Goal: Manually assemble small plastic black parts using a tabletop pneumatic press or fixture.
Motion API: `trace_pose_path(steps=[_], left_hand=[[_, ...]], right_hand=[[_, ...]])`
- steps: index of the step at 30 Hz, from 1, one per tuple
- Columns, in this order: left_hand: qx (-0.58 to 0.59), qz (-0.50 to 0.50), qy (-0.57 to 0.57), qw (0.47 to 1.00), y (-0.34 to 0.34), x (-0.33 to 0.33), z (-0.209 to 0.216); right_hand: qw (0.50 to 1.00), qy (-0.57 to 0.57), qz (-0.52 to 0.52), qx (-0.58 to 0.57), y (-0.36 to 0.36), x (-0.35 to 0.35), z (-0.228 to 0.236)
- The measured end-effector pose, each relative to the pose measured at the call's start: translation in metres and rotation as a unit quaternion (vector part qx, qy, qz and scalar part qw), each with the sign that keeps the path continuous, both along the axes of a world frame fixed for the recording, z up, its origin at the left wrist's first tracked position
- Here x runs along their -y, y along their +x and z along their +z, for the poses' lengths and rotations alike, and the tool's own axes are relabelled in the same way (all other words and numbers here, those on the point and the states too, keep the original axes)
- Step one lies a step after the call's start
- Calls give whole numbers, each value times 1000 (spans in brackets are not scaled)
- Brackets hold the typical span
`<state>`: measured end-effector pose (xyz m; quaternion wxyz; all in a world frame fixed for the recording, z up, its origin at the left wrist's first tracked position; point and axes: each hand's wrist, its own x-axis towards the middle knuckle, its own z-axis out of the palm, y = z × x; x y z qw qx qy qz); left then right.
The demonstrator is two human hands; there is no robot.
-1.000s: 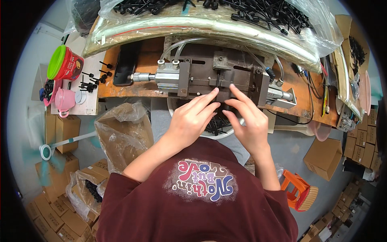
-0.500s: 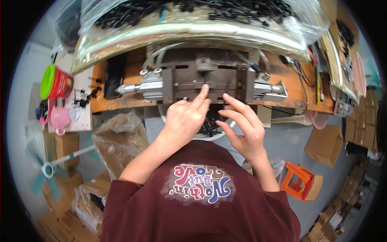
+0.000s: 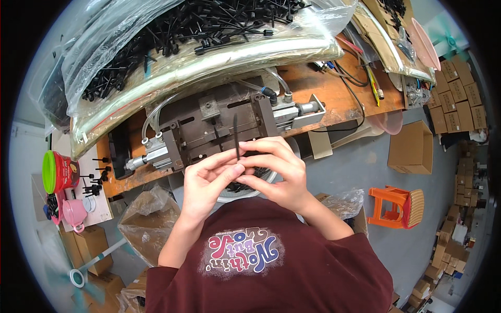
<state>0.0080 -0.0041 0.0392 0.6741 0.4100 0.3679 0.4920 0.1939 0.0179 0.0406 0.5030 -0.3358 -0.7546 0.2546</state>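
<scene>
A thin black rod [image 3: 235, 130] stands nearly upright between my hands, its lower end hidden by the fingers. My left hand [image 3: 204, 185] pinches it low down between thumb and fingers. From the other side, my right hand [image 3: 279, 175] closes its fingertips around the same spot. Just beyond the hands lies a dark metal clamping fixture [image 3: 190, 122] with a small block [image 3: 210, 107] at its middle. A silver air cylinder [image 3: 156, 154] sits at the fixture's left end, and another cylinder [image 3: 295, 113] at its right. Below my hands, a white-rimmed tub [image 3: 229, 198] with black pieces is partly covered.
Many black stemmed parts [image 3: 209, 23] lie in a plastic-lined tray [image 3: 209, 65] across the back. On the left are a red tub [image 3: 68, 172] and a pink cup [image 3: 74, 213]. An orange stool [image 3: 394, 207] and an open carton [image 3: 410, 147] stand on the right floor.
My left index finger has left the middle of the fixture. Both hands have come together nearer my body on the black rod. The whole view has turned, so the bench now slants.
</scene>
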Motion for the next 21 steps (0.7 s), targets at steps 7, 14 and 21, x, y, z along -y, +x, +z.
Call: trace_pose_path(steps=[7, 14, 21], left_hand=[[-295, 70, 176, 937, 14, 10, 15], [-322, 89, 275, 901, 17, 7, 22], [-294, 65, 299, 905, 19, 5, 25]], right_hand=[[862, -402, 83, -297, 13, -15, 3], [812, -446, 122, -356, 15, -26, 10], [821, -436, 126, -346, 17, -31, 10]])
